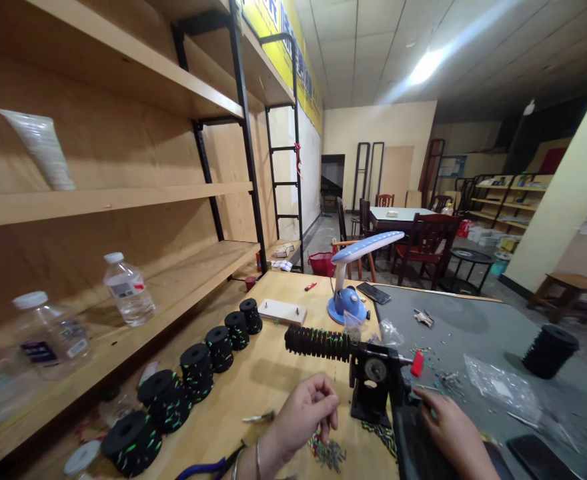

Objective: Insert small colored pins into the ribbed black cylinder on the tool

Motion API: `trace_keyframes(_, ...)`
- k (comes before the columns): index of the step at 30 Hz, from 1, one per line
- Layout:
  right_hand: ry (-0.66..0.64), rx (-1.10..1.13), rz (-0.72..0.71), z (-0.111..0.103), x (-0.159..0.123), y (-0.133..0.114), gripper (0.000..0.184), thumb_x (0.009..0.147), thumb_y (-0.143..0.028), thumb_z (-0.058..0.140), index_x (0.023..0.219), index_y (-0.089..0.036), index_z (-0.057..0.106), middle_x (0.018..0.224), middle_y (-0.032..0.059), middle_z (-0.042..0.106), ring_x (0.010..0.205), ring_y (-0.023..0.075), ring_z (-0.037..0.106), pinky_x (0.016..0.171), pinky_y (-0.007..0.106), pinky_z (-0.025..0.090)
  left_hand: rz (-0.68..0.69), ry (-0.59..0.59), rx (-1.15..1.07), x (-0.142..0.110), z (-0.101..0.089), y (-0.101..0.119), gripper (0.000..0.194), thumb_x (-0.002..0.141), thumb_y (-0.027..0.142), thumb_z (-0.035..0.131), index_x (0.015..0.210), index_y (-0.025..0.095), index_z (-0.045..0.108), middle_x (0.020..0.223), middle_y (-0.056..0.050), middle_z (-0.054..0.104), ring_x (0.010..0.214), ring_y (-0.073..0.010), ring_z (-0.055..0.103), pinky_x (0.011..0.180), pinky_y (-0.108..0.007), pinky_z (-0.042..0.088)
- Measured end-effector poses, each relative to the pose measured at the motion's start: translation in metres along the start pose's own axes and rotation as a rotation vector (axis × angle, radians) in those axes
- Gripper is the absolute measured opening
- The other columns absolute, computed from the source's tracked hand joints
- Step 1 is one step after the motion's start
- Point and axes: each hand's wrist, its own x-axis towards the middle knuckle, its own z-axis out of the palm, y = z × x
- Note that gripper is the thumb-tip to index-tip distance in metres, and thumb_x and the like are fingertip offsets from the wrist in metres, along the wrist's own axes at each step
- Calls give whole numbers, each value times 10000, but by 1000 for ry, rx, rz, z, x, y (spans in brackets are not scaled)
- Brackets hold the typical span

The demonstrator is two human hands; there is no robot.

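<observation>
Landmark: the black machine point(371, 381), upright on the wooden table point(278, 380), dial facing the viewer. The roll point(318, 342), black, ridged and flecked with green and orange, lies level on the machine's left side. Left hand point(307, 408): in front of the machine and to its left, below the roll and apart from it; fingers curled inward, thumb close to the index finger. Cannot tell whether anything is pinched there. Right hand point(448, 420): just right of the machine, back of the hand up, fingers partly bent, the foremost reaching its right side beside a thin rod. Contact or hold cannot be told. A red tab point(417, 363) sits on a metal shaft at the machine's right. A heap of small parts point(329, 455) lies in front of the machine, slightly left, near the left hand. Six flecked black spools point(197, 373) stand in a row well left of the machine; a black cylinder point(551, 351) stands well to its right. Behind the machine: blue lamp point(347, 305), phone point(373, 292); behind and left, a white board point(282, 312) with two pegs.
</observation>
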Motion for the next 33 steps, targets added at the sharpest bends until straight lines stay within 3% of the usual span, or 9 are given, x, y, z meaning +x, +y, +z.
trace_keyframes(3,188,39,87,-26,15,-19,394,863,-386,403,976,-222,743,932,107,781,874,294,715,735,396,564,-33,-3,-116,-1,-1,14,437,670,495,764,726,175,472,543,27,623,320,-35,456,334,-153,211)
trace_keyframes(5,274,93,22,-46,29,-46,374,886,-415,428,979,-218,732,927,111,771,886,287,700,752,380,546,-34,-5,-181,-1,-1,27,436,654,467,787,730,171,477,548,31,617,326,-29,449,339,-152,207)
trace_keyframes(9,154,166,-269,-68,62,-116,295,911,-313,457,995,-215,722,939,110,759,883,253,682,763,341,521,-7,-18,-256,7,-1,56,408,663,402,804,723,160,481,562,31,605,344,-16,447,351,-149,133)
trace_keyframes(13,35,163,-370,-66,94,-159,261,887,-226,505,1036,-211,718,1007,89,757,941,238,672,810,334,510,-17,-14,-317,19,-4,77,391,655,351,818,721,151,489,555,33,591,354,-2,419,362,-139,124)
trace_keyframes(20,-196,101,-524,-69,130,-179,245,804,-131,584,935,-227,767,866,27,794,751,181,711,664,228,495,-74,-22,-359,29,-8,87,360,671,296,815,723,147,492,547,29,572,351,-5,406,365,-142,133)
trace_keyframes(28,-337,-121,-680,-74,149,-195,208,786,-63,580,750,-155,764,680,83,754,647,195,676,576,246,427,-81,-24,-387,28,-12,86,365,654,306,829,723,142,510,540,26,577,357,-7,411,364,-144,160)
trace_keyframes(33,-371,-227,-731,-75,151,-194,197,792,-51,575,733,-147,736,651,102,730,586,193,646,522,255,390,-84,-22,-365,27,-15,85,370,662,322,827,734,142,512,544,27,578,355,-9,417,367,-150,158)
